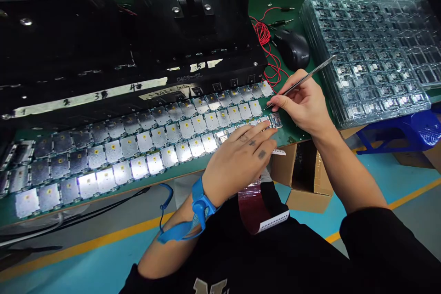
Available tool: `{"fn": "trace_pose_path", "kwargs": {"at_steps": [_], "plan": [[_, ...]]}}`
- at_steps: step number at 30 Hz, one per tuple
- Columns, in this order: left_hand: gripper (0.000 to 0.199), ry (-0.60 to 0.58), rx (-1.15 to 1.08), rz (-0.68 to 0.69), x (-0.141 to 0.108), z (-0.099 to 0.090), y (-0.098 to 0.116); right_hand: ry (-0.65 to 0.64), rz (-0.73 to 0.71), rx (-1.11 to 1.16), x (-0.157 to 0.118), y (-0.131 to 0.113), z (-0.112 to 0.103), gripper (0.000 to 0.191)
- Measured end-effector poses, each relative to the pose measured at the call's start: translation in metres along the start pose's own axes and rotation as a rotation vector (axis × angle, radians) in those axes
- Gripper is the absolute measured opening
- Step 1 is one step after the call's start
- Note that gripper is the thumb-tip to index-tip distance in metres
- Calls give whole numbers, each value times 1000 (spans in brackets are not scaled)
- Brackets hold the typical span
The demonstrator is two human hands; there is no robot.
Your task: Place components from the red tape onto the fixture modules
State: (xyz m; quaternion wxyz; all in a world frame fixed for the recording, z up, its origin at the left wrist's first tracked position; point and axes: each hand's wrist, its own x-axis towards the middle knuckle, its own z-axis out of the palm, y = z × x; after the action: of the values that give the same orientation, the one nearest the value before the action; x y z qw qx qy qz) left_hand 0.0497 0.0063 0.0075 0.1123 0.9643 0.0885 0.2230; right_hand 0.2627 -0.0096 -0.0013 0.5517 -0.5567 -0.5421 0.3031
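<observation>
Rows of small silver-shielded circuit boards [122, 171] lie on the green bench top. Wearing a blue wrist strap [200, 206], my left hand [241, 154] rests palm down with fingers spread over the right end of the front row, hiding part of it. My right hand [299, 101] pinches thin metal tweezers [310, 75], whose tip points down beside the right end of the middle row. Just past my left fingertips is a board with its component side showing [276, 120]. A dark red strip with a white perforated edge [253, 204] hangs below my left hand.
A black machine with switches [193, 78] stands behind the rows. A black mouse [292, 49] and red wires [263, 36] are beyond my right hand. Stacked clear trays [365, 55] sit at the right. Below the bench edge are a cardboard box [308, 197] and a blue stool [396, 133].
</observation>
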Motion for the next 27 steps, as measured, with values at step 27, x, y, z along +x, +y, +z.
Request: {"fn": "trace_pose_path", "kwargs": {"at_steps": [27], "plan": [[16, 28, -16, 24, -1, -2, 0, 209, -21, -21, -5, -15, -9, 44]]}}
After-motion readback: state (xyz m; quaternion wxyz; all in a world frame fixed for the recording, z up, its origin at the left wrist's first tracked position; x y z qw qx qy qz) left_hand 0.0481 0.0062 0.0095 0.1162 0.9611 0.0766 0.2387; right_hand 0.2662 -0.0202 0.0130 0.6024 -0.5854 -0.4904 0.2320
